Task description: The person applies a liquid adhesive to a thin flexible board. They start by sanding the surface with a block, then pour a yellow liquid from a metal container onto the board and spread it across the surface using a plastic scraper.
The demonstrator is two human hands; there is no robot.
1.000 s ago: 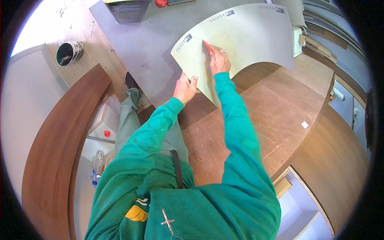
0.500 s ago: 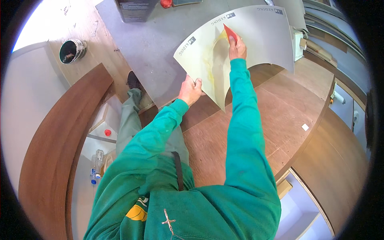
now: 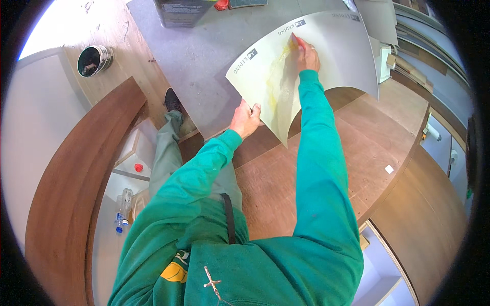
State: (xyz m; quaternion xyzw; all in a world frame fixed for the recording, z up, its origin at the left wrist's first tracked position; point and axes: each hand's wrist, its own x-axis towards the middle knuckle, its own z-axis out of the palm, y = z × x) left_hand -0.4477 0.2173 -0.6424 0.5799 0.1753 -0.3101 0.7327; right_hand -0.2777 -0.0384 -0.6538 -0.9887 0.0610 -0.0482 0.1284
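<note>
A pale, flexible laminate sheet (image 3: 341,56) curves in front of me, one corner hanging over the edge of the grey board. My left hand (image 3: 246,120) grips its near left edge, thumb on top. My right hand (image 3: 308,57) is closed on a thin red spreader (image 3: 294,40), now seen nearly edge-on and partly hidden by the fingers. The spreader meets the sheet near its far edge. A wet, yellowish smear of glue (image 3: 273,84) runs from there down toward the hanging corner.
Below the sheet lie the grey board (image 3: 189,66) and brown plywood (image 3: 270,188). A dark tin (image 3: 181,13) and red cap (image 3: 221,5) stand at the far side. On the left are a bucket (image 3: 94,61), a curved brown panel (image 3: 76,168) and plastic bottles (image 3: 124,206).
My right hand has shifted slightly right and nearer, and the spreader has turned from its flat face to its edge. The glue smear looks more spread out. My left hand keeps its grip.
</note>
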